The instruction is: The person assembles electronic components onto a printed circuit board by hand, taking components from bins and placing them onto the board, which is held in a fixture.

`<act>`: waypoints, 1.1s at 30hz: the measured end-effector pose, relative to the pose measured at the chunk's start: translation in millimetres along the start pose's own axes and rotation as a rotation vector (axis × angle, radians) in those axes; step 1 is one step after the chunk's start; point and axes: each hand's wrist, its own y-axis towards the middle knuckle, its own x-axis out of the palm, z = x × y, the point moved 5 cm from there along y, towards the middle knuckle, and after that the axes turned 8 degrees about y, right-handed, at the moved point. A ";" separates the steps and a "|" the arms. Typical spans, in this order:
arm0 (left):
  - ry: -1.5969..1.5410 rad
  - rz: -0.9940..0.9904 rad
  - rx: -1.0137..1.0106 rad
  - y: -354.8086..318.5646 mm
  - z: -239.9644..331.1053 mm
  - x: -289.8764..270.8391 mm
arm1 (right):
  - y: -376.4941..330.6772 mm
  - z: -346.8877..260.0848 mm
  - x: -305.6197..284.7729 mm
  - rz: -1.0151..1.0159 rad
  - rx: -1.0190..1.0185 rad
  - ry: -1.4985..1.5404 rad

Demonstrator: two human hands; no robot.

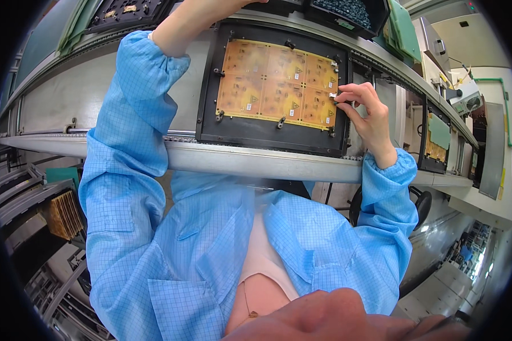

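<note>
A yellow-orange circuit board panel [267, 85], divided into several sections, lies in a black carrier frame [207, 128] with dark clips around its edge. At the panel's right edge, my right hand [368, 109] has thumb and forefinger pinched on a small white part [333, 95], which looks like a connector. The pinched part appears to touch the board. Another small white part [334, 65] sits higher along the same edge. My left hand [230, 5] reaches past the carrier's far side, near black bins; its fingers are mostly cut off by the picture's upper edge.
A black bin [347, 16] of small dark components stands beyond the carrier. The metal conveyor rail [256, 162] runs along the near side. Another carrier with a board [436, 136] sits farther right. Green sheets [404, 34] stand at the back right; a rack holds boards [65, 215] at left.
</note>
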 end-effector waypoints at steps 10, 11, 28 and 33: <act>-0.088 0.001 -0.042 -16.6 3.8 1.8 | 2.1 -1.3 -8.4 -0.102 -0.110 0.000; -0.125 -0.001 -0.040 -18.0 0.2 2.4 | 2.9 -0.7 -8.2 -0.103 -0.108 -0.001; -0.253 -0.071 -0.077 -42.2 -58.7 9.9 | 36.2 -33.2 4.2 -0.471 -0.107 -0.114; -0.289 -0.170 -0.084 -48.2 -42.6 12.9 | 65.0 -42.4 -22.7 -0.286 -0.145 -0.057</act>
